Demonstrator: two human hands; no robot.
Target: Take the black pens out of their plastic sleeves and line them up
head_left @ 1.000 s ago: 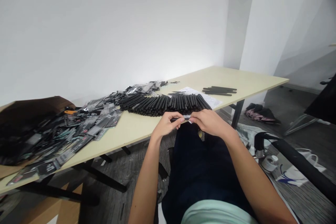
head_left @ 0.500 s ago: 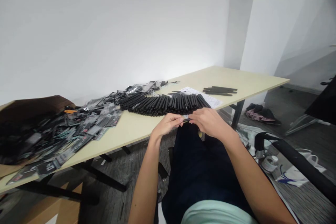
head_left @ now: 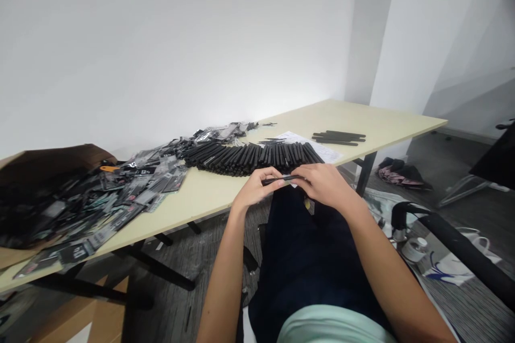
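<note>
A slim black stick (head_left: 285,178) lies level between my two hands, just off the table's front edge and above my lap. My left hand (head_left: 254,188) pinches its left end between thumb and fingers. Around the other end are the fingers of my right hand (head_left: 325,183), which hide that tip. A small whitish piece shows under the right fingers; I cannot tell what it is. Right behind my hands, a dense row of similar black sticks (head_left: 251,159) is stacked along the table edge.
More long black sticks (head_left: 340,138) lie apart on the table (head_left: 394,119), near a white sheet (head_left: 332,156). Printed plastic packets (head_left: 140,187) heap up on the left by a brown bag (head_left: 60,158). A black armrest (head_left: 454,241) stands at my right.
The black stick now shows lengthwise between my hands, where before a pale, shiny bit showed between the fingertips. My left fingers have opened out slightly along it.
</note>
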